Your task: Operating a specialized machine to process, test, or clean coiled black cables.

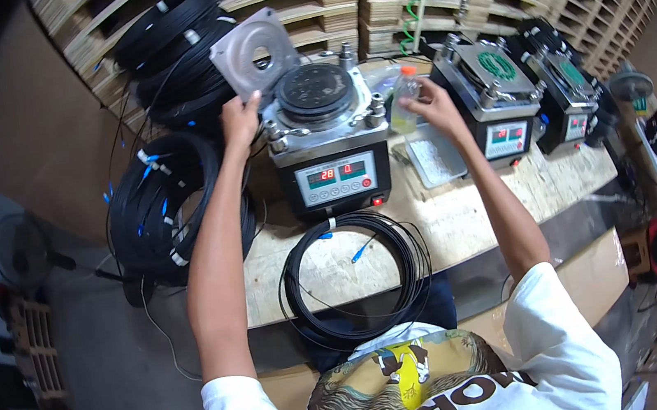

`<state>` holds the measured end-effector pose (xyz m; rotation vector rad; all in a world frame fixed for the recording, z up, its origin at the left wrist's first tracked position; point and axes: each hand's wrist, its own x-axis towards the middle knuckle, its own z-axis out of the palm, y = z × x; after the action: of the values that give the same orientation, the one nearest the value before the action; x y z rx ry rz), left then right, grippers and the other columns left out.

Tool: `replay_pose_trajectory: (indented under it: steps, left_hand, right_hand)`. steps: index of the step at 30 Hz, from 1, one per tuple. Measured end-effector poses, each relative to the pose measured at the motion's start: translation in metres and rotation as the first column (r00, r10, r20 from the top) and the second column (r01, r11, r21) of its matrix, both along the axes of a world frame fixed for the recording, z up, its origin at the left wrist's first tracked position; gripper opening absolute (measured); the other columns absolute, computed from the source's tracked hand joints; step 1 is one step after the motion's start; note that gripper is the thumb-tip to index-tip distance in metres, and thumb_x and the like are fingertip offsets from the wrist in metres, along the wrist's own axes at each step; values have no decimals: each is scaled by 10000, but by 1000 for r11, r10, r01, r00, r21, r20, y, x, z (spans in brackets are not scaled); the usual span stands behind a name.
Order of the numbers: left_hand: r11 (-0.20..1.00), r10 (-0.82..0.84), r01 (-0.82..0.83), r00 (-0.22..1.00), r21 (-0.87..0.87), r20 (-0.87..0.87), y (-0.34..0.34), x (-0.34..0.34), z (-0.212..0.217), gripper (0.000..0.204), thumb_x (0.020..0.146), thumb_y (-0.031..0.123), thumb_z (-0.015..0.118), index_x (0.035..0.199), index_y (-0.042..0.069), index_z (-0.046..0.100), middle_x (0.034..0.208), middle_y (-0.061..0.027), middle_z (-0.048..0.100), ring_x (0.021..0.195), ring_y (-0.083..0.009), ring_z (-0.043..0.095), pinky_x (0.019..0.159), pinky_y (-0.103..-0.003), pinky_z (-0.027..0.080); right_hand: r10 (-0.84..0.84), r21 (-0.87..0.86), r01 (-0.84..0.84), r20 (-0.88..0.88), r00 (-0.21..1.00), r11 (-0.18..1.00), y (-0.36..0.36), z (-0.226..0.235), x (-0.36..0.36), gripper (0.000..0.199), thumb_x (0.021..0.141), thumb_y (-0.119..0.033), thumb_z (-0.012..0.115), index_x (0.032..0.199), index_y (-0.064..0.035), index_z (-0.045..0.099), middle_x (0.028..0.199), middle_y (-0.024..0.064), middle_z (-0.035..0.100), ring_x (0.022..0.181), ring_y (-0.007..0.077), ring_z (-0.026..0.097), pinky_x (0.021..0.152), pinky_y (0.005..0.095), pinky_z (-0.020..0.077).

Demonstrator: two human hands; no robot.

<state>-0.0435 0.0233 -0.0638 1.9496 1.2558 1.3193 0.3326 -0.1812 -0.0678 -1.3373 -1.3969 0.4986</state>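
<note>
The right hand (435, 104) has its fingers wrapped round a small orange-capped bottle (404, 100) of yellowish liquid, above a shallow tray (432, 160); the left hand (239, 121) grips the machine's (324, 143) raised lid plate (253, 53); a black cable coil (355, 280) lies on the bench (463, 216) in front.

— Where does the winding machine (322, 143) sit?
— At the workbench's (464, 224) back edge, left of a tray (432, 160) and two more machines (493, 96).
— And the cable?
— One coil (353, 278) lies at the front edge, before the machine. Another coil (163, 206) hangs off the left end, a stack of coils (175, 51) behind it.
</note>
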Motion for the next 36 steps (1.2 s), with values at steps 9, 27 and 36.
replay_pose_trajectory:
  steps: [9,27,36]
  left_hand:
    - [989,-70,75,996,-128,48,-2,-4,0,468,927,393,701,904,-74,681,747,-135,675,687,-142,549,664,-367,459]
    - [991,-76,78,997,-112,26,-8,-10,0,364,867,299,746,897,-60,692,740,-186,687,623,-235,628,602,-420,463]
    - [945,-157,182,981,-272,112,-26,3,16,175,884,134,731,930,-31,700,769,-44,699,647,-103,595,600,-313,475]
  right_hand:
    - [-138,-275,317,517,845,908,-47,-93,-31,799,731,-409,850,1369,-112,473,1185,75,647,1175,310,533,932,614,371]
    - [175,27,-188,252,952,982,131,154,-127,342,971,-289,605,1263,-118,660,682,77,662,516,135,609,485,307,504]
    - [188,-271,-76,417,889,960,215,193,-211,434,908,-475,681,937,-49,762,794,168,719,647,264,710,570,385,571]
